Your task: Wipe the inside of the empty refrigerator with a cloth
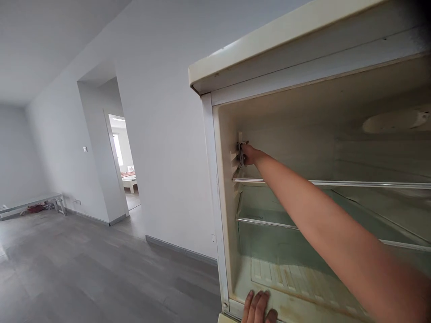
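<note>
An old cream refrigerator (215,179) stands with its inside exposed. My right hand (249,154) reaches deep into it, closed on a crumpled greyish cloth (241,154) that is against the left inner wall, beside the moulded shelf ridges (234,163). The fingers partly cover the cloth. Below, the fingers of my left hand (258,307) lie slightly apart on the front edge of the fridge's stained floor (286,280); the rest of that hand is cut off by the frame. Under my right forearm run a clear upper shelf (357,184) and a lower glass shelf (266,222).
A light cover (392,121) sits on the fridge's inner wall at upper right. To the left are a white wall (168,148), a doorway (119,152) to a room with a bed (129,179), grey flooring (111,273) and a low white bench (33,199) with things beneath it.
</note>
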Demonstrator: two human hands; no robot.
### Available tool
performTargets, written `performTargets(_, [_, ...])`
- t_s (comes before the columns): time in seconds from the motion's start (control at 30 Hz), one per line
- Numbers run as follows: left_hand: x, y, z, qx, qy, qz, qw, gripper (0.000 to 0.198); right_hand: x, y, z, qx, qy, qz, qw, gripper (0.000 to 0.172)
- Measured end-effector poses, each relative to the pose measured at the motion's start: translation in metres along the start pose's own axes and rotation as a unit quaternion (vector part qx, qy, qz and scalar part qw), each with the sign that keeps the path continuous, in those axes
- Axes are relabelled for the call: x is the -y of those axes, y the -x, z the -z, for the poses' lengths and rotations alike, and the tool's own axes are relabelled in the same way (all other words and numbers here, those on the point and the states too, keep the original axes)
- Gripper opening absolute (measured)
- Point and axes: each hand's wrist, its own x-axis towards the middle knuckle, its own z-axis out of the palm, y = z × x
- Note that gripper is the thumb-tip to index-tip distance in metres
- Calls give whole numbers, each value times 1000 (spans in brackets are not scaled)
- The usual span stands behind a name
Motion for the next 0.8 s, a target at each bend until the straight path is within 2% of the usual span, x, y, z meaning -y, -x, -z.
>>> performTargets(0.03, [-1,-7,6,32,1,-15,999,31,0,5,-2,8,-10,-17,1000,24])
performTargets(0.13, [0,-26,21,126,5,-67,990,35,-1,21,-9,5,-17,-11,1000,27])
performTargets(0.27, [2,-41,35,175,10,-85,981,32,-5,44,-14,-40,-11,10,999,23])
performTargets(0.4, [-1,-48,44,260,20,-80,962,33,-9,76,-19,-57,-12,33,998,22])
performTargets(0.6, [-3,-57,52,294,32,-77,952,38,-8,126,-31,-25,-32,58,997,19])
performTargets(0.73, [-4,-64,54,303,35,-82,949,38,-9,148,-37,-18,-29,64,997,18])
performTargets(0.8, [-5,-66,55,302,33,-80,949,40,-14,158,-40,-15,-10,94,995,16])
